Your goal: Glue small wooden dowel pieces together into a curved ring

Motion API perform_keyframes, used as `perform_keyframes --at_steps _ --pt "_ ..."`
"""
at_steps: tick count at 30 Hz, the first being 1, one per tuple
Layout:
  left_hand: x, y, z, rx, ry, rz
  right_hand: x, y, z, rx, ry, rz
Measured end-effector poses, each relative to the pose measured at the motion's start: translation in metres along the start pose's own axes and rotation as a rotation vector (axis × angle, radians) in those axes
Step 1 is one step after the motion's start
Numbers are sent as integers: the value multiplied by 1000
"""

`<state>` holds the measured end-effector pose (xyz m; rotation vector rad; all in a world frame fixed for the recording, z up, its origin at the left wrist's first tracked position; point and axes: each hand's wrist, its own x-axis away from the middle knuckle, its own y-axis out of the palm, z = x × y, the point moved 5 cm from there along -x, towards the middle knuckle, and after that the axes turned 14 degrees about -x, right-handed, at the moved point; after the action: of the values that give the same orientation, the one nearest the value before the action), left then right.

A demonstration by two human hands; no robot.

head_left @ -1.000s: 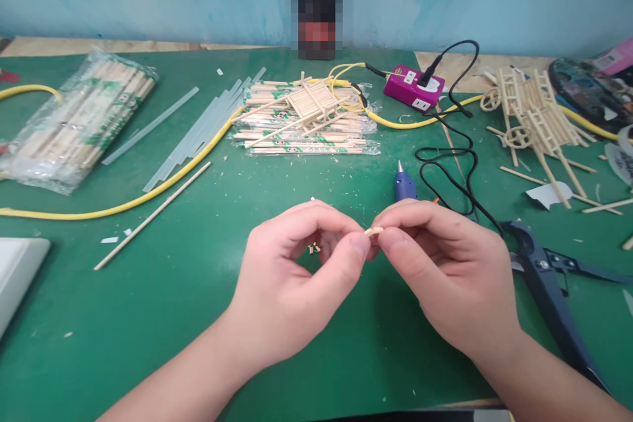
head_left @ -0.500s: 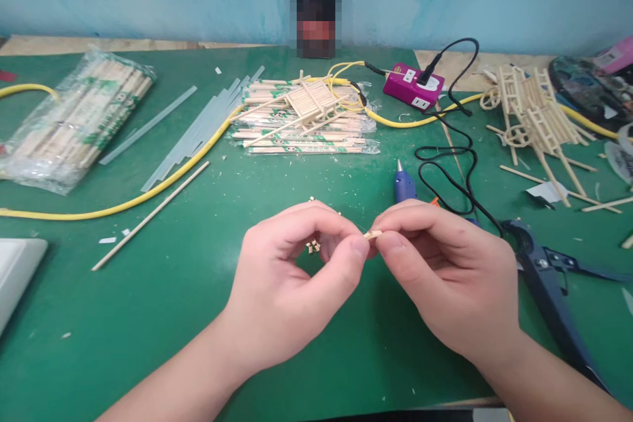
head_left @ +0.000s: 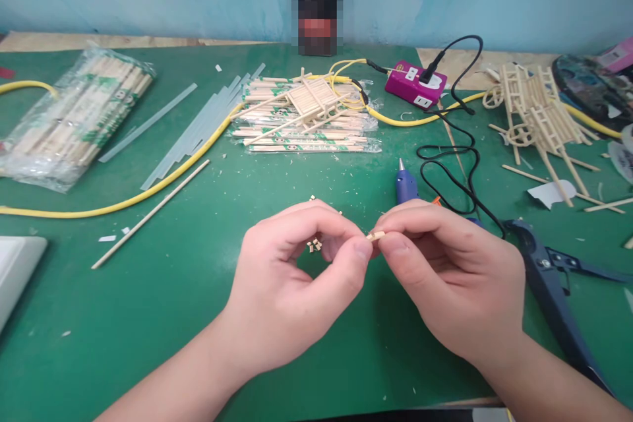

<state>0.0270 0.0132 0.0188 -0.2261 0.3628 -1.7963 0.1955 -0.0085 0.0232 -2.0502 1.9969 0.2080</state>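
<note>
Between the fingertips of both hands sits a small piece of wooden stick, pale and short. My left hand pinches its left end with thumb and forefinger. From the other side, my right hand grips the right end the same way, so the tips nearly meet. Several tiny cut stick bits lie on the green table, partly hidden behind my left hand. A blue glue gun rests just beyond my right hand, its body mostly covered by the fingers.
Dark blue cutters lie at the right. Wrapped chopsticks carry a small stick-built frame; more stick models stand back right. A purple power socket, yellow cable, glue sticks and a lone stick lie around.
Both hands keep their pinch on the small stick piece. My right hand has shifted very slightly to the right, and a little more of the piece shows.
</note>
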Motion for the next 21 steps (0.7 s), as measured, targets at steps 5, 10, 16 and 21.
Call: perform_keyframes --at_steps 5,10,16,21 --pt "0 0 0 -2 7 -1 0 1 -1 18 -6 -4" --pt "0 0 -1 10 6 0 0 0 -1 12 -9 -5" --pt "0 -1 0 2 -1 5 -2 0 -1 -1 1 -2" --pt "0 -1 1 5 6 -5 -3 -1 -2 -16 -19 18"
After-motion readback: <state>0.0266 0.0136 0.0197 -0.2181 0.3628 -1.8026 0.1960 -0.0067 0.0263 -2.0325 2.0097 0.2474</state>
